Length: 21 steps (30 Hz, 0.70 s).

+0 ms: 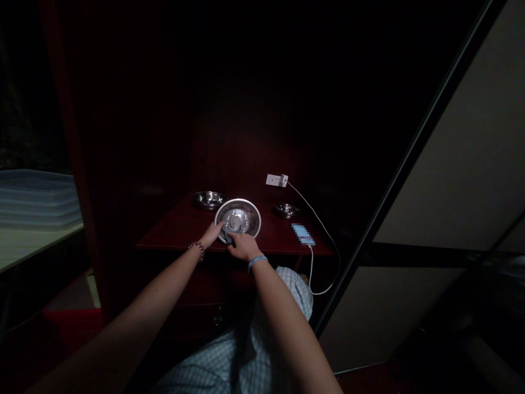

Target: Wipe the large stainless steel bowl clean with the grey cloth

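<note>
A shiny metal bowl (pixel 247 208) is tilted toward me near the front edge of the dark red desk. My left hand (pixel 211 235) grips its left rim, thumb on the inner side and fingers hidden behind. Over the lower rim, my right hand (pixel 245 246) is closed on a small dark grey piece (pixel 228 236) that looks like cloth, pressed against the bowl's inside. Its exact kind is hard to make out in the dim light. A second metal bowl (pixel 208 201) rests behind to the left, and a smaller one (pixel 286 210) sits to the right.
A phone (pixel 303 234) lies at the right of the desk (pixel 174 236), its white cable (pixel 315 210) looping past the edge to a wall socket (pixel 276 180). Stacked translucent containers (pixel 39 200) stand on a pale surface at far left. A sliding door panel (pixel 463 142) is on the right.
</note>
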{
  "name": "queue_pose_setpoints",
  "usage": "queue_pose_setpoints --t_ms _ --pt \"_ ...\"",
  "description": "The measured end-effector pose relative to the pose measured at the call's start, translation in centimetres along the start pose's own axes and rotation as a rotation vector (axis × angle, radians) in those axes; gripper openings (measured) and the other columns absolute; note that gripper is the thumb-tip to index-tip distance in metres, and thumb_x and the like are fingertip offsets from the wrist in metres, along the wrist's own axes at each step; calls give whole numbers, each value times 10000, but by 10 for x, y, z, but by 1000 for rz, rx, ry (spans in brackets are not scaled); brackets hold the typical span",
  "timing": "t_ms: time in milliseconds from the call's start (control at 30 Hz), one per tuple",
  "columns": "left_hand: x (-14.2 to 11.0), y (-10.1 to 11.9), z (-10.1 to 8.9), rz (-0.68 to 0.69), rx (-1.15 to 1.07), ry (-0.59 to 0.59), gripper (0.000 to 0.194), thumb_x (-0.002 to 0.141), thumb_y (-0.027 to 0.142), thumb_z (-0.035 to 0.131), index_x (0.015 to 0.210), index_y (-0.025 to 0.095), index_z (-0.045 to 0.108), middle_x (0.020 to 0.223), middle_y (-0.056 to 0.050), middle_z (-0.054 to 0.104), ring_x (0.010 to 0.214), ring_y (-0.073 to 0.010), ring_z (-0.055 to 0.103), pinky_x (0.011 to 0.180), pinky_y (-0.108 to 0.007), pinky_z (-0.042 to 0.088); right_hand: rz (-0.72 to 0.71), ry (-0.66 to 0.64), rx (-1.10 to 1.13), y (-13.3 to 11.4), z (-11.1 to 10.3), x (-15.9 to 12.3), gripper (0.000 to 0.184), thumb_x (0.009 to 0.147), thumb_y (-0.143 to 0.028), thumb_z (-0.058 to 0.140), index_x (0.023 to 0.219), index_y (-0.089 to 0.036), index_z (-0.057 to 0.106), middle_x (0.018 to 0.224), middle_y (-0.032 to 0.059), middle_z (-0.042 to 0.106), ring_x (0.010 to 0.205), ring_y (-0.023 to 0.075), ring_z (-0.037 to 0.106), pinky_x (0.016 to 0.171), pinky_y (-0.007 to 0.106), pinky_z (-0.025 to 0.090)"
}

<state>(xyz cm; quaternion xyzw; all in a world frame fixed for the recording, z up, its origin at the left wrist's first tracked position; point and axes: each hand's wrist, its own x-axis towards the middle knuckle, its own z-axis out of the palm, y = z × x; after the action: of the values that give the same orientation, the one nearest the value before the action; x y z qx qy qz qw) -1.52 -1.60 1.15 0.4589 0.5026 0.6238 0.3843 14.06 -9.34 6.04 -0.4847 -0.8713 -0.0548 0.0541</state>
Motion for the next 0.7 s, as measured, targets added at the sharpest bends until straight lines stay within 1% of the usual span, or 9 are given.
queue_pose_setpoints --t_ms 133,267,533,700 --pt "1 0 0 6 -19 2 183 763 226 618 897 133 702 914 -109 792 1060 -296 726 1033 -440 526 3 -5 -1 0 1 0 492 931 -357 502 1398 -224 576 1267 123 711 1171 283 670 954 392 525" --pt "1 0 0 8 -8 -9 216 756 252 641 925 137 711 902 -101 795 1068 -304 725 1031 -452 530 4 -8 7 0 0 0 472 934 -357 506 1379 -223 588 1266 118 712 1179 278 666 956 381 522" --pt "-2 3 0 -1 -14 -8 218 734 280 667 895 137 701 938 -120 793 1075 -316 723 1035 -463 524 5 -6 12 -1 -1 0 478 939 -355 505 1394 -226 576 1278 112 708 1190 268 661 964 373 514" --pt "-1 3 0 -7 -1 -3 190 738 252 655 886 142 701 955 -125 795 1101 -314 715 1034 -432 525 1 -9 9 -1 -1 0 470 943 -351 503 1386 -214 579 1279 119 707 1190 268 661 959 366 513"
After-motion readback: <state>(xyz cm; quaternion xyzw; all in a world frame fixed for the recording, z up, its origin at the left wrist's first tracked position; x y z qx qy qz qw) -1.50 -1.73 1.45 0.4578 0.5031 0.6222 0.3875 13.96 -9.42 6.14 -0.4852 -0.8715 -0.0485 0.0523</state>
